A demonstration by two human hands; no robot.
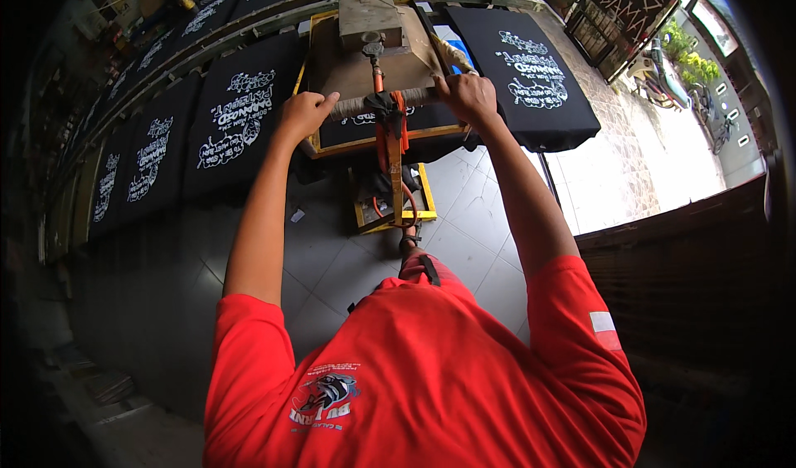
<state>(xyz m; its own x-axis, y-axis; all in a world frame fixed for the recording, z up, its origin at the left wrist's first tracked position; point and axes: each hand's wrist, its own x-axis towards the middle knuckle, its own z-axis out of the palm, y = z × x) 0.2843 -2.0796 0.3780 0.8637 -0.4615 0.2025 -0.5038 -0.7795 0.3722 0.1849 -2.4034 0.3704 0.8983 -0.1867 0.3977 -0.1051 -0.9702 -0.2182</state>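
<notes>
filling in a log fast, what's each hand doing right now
Left hand: closed, holding the left end of the wrapped bar.
Right hand: closed, holding the right end of the same bar.

Green plants [698,68] show at the frame's upper right, with a dark gate [599,45] to their left. Left of centre, a small white scrap [298,214] lies on grey floor tiles [481,244].
</notes>
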